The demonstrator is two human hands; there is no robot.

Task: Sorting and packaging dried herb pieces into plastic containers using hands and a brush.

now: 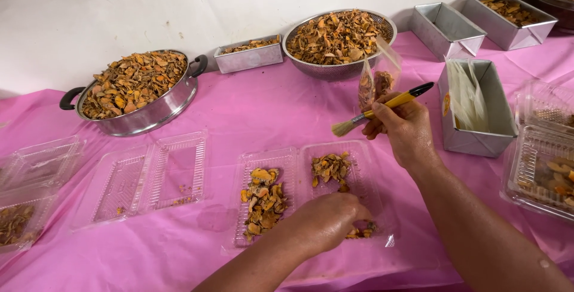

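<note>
The open clear clamshell tray (311, 193) lies on the pink table (269, 106) w/ both halves flat, and everything else is placed from it; its left half holds a heap of dried orange-brown slices (263, 199), its right half a smaller heap at the far end and a few bits at the near end. The left hand (326, 220) sits on the near right corner of the tray, grip curled down over those near bits, fingertips hidden, so can't tell whether it pinches any. The right hand (403, 127) is just beyond the tray's far right edge, grip pressed together around 2 things at once: a yellow-handled brush (382, 108) w/ bristles pointing left, and a small clear bag (376, 80) w/ slices in it, held upright. Judging by looks: slices are light, dry, brittle, prob. crumble if squeezed, so best taken loosely in a soft pinch of several at once; tray is thin, flimsy plastic, likely to flex and skid on the cloth, best steadied at a rim or corner; bag is limp and slippery, best held near its mouth. Left of the tray lies 1 more open tray (149, 178), nearly empty; beyond it, a steel pot (140, 92) and a colander (338, 38) full of slices; right of it, a grey box (475, 109).
</note>
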